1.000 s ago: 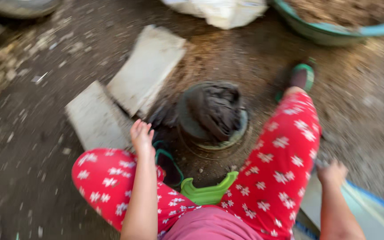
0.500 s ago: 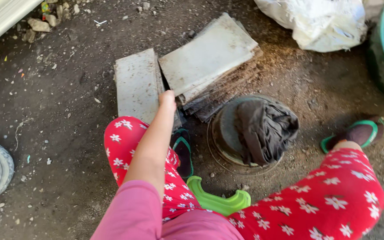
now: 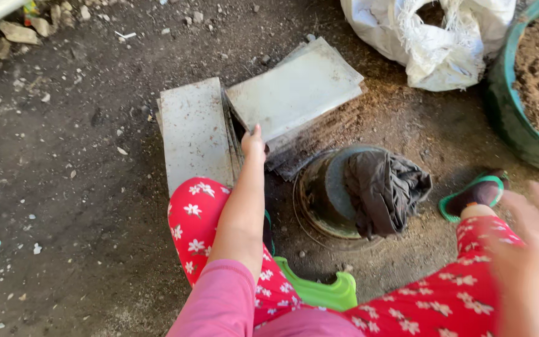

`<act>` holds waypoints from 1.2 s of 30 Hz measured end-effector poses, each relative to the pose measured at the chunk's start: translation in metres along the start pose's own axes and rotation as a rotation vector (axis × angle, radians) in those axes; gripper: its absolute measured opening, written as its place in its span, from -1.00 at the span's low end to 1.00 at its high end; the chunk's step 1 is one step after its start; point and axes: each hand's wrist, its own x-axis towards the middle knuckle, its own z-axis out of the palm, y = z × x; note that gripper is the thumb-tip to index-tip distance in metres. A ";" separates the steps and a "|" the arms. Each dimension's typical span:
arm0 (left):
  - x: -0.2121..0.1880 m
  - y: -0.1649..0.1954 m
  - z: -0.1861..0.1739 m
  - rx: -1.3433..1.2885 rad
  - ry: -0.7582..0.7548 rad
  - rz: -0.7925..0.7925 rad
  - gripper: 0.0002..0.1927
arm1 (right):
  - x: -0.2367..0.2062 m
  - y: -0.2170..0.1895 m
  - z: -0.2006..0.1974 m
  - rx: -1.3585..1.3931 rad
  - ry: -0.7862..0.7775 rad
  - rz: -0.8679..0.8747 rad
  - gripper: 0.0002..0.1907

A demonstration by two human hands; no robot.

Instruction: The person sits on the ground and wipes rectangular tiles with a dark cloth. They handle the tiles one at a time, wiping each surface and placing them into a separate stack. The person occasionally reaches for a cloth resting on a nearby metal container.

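Note:
My left hand reaches forward and touches the near edge of a stack of grey flat sheets lying on the dirt ground; whether its fingers grip a sheet is hidden. A second stack of grey sheets lies just left of the hand. My right hand is a blurred shape at the right edge, fingers apart and nothing in it. Between my knees in red flowered trousers stands a round dark mould with a dark crumpled cloth on it.
A green tub of brown soil stands at the right, a white woven sack behind it. My foot in a green sandal is beside the mould. A green plastic stool sits under me. Stones and rubble lie top left.
The view has swung left and steadied. My left hand has stretched forward from my knee to the edge of the sheets. My right hand has come up into view at the right.

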 end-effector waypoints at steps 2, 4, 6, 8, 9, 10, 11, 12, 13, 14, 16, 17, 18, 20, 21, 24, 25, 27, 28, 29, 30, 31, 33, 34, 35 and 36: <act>-0.014 0.003 0.004 -0.291 -0.121 -0.077 -0.65 | 0.019 -0.051 0.047 -0.141 -0.283 -0.073 0.08; -0.029 0.013 0.007 -0.292 -0.149 -0.010 -0.72 | 0.027 -0.082 0.097 -0.148 -0.429 -0.053 0.10; -0.046 0.030 0.004 -0.278 -0.160 0.073 -0.75 | 0.026 -0.087 0.137 0.018 -0.449 0.063 0.14; -0.063 0.046 -0.004 -0.250 -0.158 0.165 -0.76 | 0.021 -0.076 0.159 0.006 -0.313 0.076 -0.03; -0.072 0.049 -0.011 -0.218 -0.177 0.225 -0.74 | 0.022 -0.069 0.160 -0.002 -0.248 0.085 -0.11; -0.084 0.049 -0.021 -0.184 -0.197 0.282 -0.73 | 0.024 -0.059 0.158 0.089 -0.186 0.085 -0.15; -0.099 0.046 -0.031 -0.152 -0.214 0.334 -0.71 | 0.029 -0.047 0.153 0.175 -0.129 0.082 -0.19; -0.115 0.040 -0.040 -0.162 -0.220 0.312 -0.70 | 0.036 -0.036 0.148 0.260 -0.074 0.077 -0.23; -0.130 0.032 -0.046 -0.170 -0.228 0.293 -0.68 | 0.047 -0.026 0.139 0.366 0.064 0.041 -0.25; -0.146 0.022 -0.052 -0.177 -0.236 0.276 -0.66 | 0.059 -0.022 0.128 0.473 0.202 0.003 -0.27; -0.176 -0.005 -0.060 -0.311 -0.298 0.106 -0.61 | 0.080 -0.016 0.099 0.630 0.269 -0.018 -0.24; -0.188 -0.021 -0.061 -0.345 -0.320 0.056 -0.59 | 0.088 -0.018 0.083 0.693 0.250 -0.040 -0.25; -0.200 -0.039 -0.061 -0.376 -0.346 0.002 -0.57 | 0.092 -0.022 0.067 0.752 0.233 -0.059 -0.26; -0.218 -0.078 -0.057 -0.429 -0.395 0.000 -0.60 | 0.097 -0.036 0.037 0.766 0.158 -0.093 -0.23; -0.223 -0.098 -0.055 -0.388 -0.415 -0.020 -0.61 | 0.096 -0.047 0.028 0.771 0.116 -0.107 -0.22; -0.218 -0.144 -0.055 -0.238 -0.490 -0.113 -0.65 | 0.082 -0.092 0.026 0.637 -0.028 -0.323 -0.22; -0.213 -0.153 -0.056 -0.166 -0.532 -0.171 -0.67 | 0.073 -0.109 0.033 0.568 -0.080 -0.414 -0.21; -0.203 -0.159 -0.049 -0.132 -0.578 -0.247 -0.67 | 0.043 -0.150 0.061 0.341 -0.397 -0.202 -0.21; -0.200 -0.159 -0.049 -0.168 -0.575 -0.274 -0.65 | 0.027 -0.168 0.078 0.426 -0.468 -0.203 -0.20; -0.197 -0.159 -0.048 -0.207 -0.568 -0.301 -0.62 | 0.007 -0.188 0.100 0.160 -0.538 -0.138 -0.18; -0.194 -0.160 -0.048 -0.236 -0.565 -0.309 -0.61 | -0.013 -0.202 0.121 0.111 -0.551 -0.226 -0.24; -0.192 -0.162 -0.048 -0.265 -0.558 -0.321 -0.60 | -0.028 -0.210 0.140 0.061 -0.569 -0.314 -0.29; -0.193 -0.165 -0.051 -0.257 -0.541 -0.277 -0.59 | -0.038 -0.195 0.174 0.015 -0.318 -0.373 -0.44; -0.194 -0.168 -0.052 -0.224 -0.543 -0.213 -0.59 | -0.040 -0.181 0.188 -0.014 -0.189 -0.400 -0.51; -0.196 -0.172 -0.054 -0.193 -0.541 -0.146 -0.59 | -0.037 -0.163 0.200 -0.018 -0.190 -0.369 -0.51; -0.197 -0.177 -0.055 -0.154 -0.533 -0.113 -0.59 | -0.031 -0.141 0.209 -0.023 -0.194 -0.333 -0.50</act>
